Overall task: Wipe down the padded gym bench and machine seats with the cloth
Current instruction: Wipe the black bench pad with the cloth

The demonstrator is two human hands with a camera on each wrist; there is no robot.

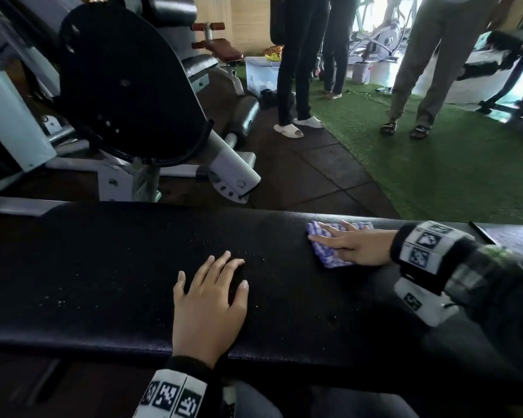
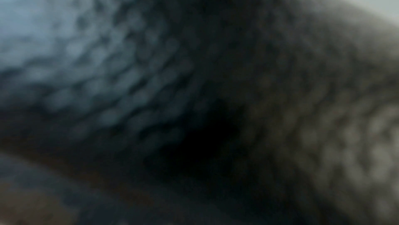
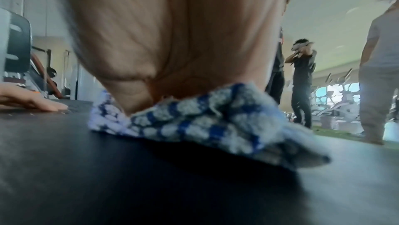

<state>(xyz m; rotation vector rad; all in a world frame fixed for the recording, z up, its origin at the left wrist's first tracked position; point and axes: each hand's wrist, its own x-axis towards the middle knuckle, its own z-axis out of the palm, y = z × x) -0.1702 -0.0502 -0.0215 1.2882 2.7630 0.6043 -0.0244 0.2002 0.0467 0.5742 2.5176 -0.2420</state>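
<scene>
Fingers (image 1: pixel 329 236) of the right hand (image 1: pixel 355 245) are lying straight and slightly spread, pressing flat on the blue-and-white checked cloth (image 1: pixel 326 254); nothing is being gripped or pinched. Seen from the right wrist view, the palm (image 3: pixel 172 40) is bearing down on the cloth (image 3: pixel 194 126), which is bunching into folds beneath it. The cloth is sitting directly under those fingers, projecting past the fingertips and along the near side of the hand, close to the far edge of the black padded bench (image 1: pixel 103 267) toward its right end.

Fingers (image 1: pixel 224 263) of the left hand (image 1: pixel 209 303) are extending, relaxed and fanned apart, resting flat on the bench pad near its middle and holding nothing. This hand is lying well apart from the cloth, to its left and nearer the person. Pale specks (image 1: pixel 251 254) are showing on the pad just beyond the left fingertips. The left wrist view is dark and blurred and is showing nothing usable.

Both wrists are wearing bands with black-and-white markers (image 1: pixel 423 239). Beyond the bench, a weight machine (image 1: pixel 118 86) is standing on dark floor tiles (image 1: pixel 314 176), and several people (image 1: pixel 296 70) are standing near the green turf (image 1: pixel 450 164).
</scene>
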